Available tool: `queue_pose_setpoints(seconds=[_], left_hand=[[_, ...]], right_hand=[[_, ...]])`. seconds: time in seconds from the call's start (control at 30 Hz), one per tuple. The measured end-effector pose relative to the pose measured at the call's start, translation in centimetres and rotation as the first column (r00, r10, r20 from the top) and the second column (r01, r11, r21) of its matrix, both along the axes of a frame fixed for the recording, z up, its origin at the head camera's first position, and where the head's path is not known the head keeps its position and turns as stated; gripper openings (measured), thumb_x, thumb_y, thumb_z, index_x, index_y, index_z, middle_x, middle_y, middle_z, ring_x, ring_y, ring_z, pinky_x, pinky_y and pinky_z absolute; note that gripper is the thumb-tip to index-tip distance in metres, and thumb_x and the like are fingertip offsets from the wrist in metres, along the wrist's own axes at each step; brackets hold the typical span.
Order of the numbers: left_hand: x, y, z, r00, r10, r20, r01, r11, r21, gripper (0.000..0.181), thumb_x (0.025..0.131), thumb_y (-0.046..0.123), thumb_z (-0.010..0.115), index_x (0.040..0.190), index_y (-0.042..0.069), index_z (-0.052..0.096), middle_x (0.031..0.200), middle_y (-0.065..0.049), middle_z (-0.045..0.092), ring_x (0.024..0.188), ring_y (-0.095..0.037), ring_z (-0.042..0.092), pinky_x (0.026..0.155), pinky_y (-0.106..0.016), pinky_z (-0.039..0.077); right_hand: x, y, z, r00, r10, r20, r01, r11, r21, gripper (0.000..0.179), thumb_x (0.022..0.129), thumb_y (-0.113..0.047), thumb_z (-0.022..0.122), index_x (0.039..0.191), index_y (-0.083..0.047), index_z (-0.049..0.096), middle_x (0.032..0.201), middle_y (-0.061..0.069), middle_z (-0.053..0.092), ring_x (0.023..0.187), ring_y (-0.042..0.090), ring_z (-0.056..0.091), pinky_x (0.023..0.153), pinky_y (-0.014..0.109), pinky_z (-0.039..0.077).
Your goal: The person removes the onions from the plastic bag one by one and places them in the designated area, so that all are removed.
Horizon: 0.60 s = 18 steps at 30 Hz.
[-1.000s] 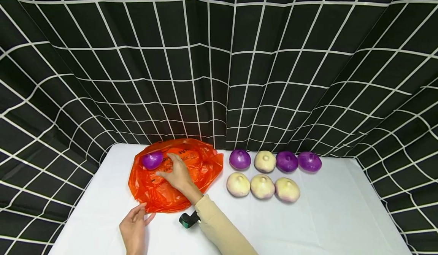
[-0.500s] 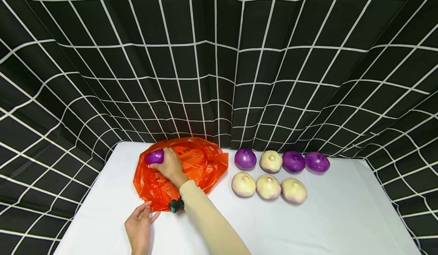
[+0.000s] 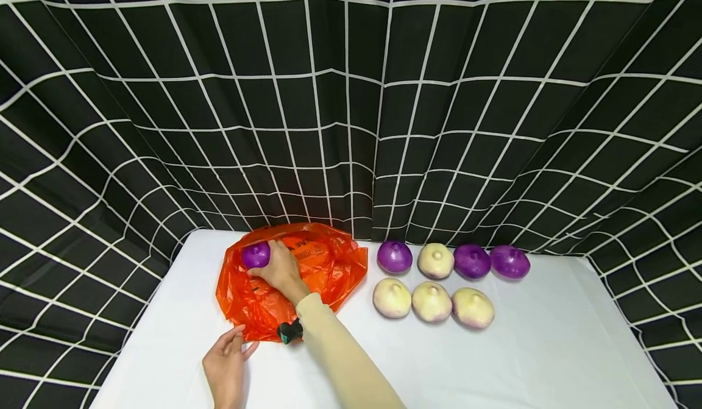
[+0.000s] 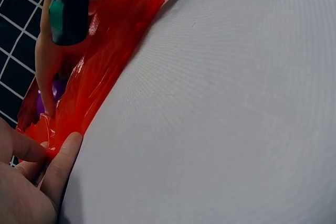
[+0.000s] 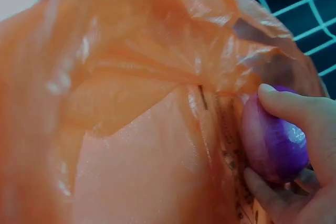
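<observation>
A thin orange-red plastic bag [image 3: 329, 269] lies spread on the left of the white table, its mouth toward me. My right hand [image 3: 282, 269] reaches into it and grips a purple onion [image 3: 256, 254]; in the right wrist view, thumb and fingers curl round that onion [image 5: 275, 140]. At the bag's near left edge is my left hand [image 3: 227, 357]. The left wrist view shows thumb and fingers of this hand [image 4: 31, 177] pinching the edge of the bag [image 4: 100, 77].
Right of the bag, two rows of onions stand on the white table [image 3: 548, 336]. The back row mixes purple onions [image 3: 394, 256] with one cream onion [image 3: 436, 261]; the front row holds three cream onions [image 3: 431, 302]. A black curtain with white grid lines [image 3: 351, 122] surrounds the table.
My right hand has moved from beside the purple onion to grip it, and has shifted it slightly right within the bag. My left hand keeps its place at the bag's edge.
</observation>
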<state>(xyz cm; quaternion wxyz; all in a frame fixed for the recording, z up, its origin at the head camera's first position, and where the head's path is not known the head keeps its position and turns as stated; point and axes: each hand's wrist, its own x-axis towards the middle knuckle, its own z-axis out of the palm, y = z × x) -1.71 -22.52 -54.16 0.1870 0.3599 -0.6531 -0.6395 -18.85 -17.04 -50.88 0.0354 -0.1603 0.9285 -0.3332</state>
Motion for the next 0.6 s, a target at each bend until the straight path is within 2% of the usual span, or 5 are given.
queue_pose_setpoints(seconds=[0.17, 0.33, 0.53, 0.6], left_hand=[[0.2, -0.7, 0.2, 1.0, 0.008, 0.0, -0.008, 1.0, -0.018, 0.027, 0.098, -0.004, 0.047, 0.118, -0.017, 0.059, 0.119, -0.037, 0.056, 0.074, 0.009, 0.061, 0.068, -0.024, 0.065], [0.3, -0.7, 0.2, 1.0, 0.006, -0.015, -0.006, 1.0, -0.019, 0.027, 0.097, -0.004, 0.047, 0.117, -0.017, 0.059, 0.116, -0.036, 0.057, 0.074, 0.008, 0.062, 0.068, -0.024, 0.065], [0.3, -0.2, 0.0, 1.0, -0.015, -0.016, 0.015, 1.0, -0.007, 0.027, 0.098, -0.004, 0.047, 0.117, -0.017, 0.059, 0.117, -0.038, 0.057, 0.076, 0.005, 0.064, 0.07, -0.025, 0.065], [0.4, -0.3, 0.1, 1.0, -0.019, -0.015, 0.019, 1.0, -0.011, 0.027, 0.098, -0.004, 0.046, 0.118, -0.017, 0.059, 0.118, -0.039, 0.056, 0.075, 0.004, 0.064, 0.07, -0.025, 0.065]], right_hand=[[0.5, 0.1, 0.5, 1.0, 0.017, -0.014, -0.018, 0.997, -0.08, 0.073, 0.07, -0.042, 0.088, 0.129, -0.013, 0.055, 0.116, 0.001, 0.06, 0.104, 0.018, 0.062, 0.091, 0.026, 0.058], [0.9, 0.9, 1.1, 0.998, 0.039, -0.04, -0.044, 0.991, -0.127, 0.074, 0.072, -0.033, 0.089, 0.132, -0.009, 0.053, 0.123, 0.006, 0.06, 0.111, 0.022, 0.06, 0.098, 0.029, 0.056], [2.8, 3.5, 3.2, 0.998, 0.061, -0.022, -0.064, 0.973, -0.222, 0.082, 0.072, -0.024, 0.089, 0.141, -0.006, 0.048, 0.135, 0.012, 0.054, 0.122, 0.028, 0.054, 0.107, 0.04, 0.051], [3.5, 4.3, 3.9, 0.998, 0.058, -0.033, -0.064, 0.969, -0.24, 0.082, 0.072, -0.024, 0.089, 0.141, -0.007, 0.048, 0.136, 0.012, 0.054, 0.123, 0.028, 0.052, 0.107, 0.041, 0.051]])
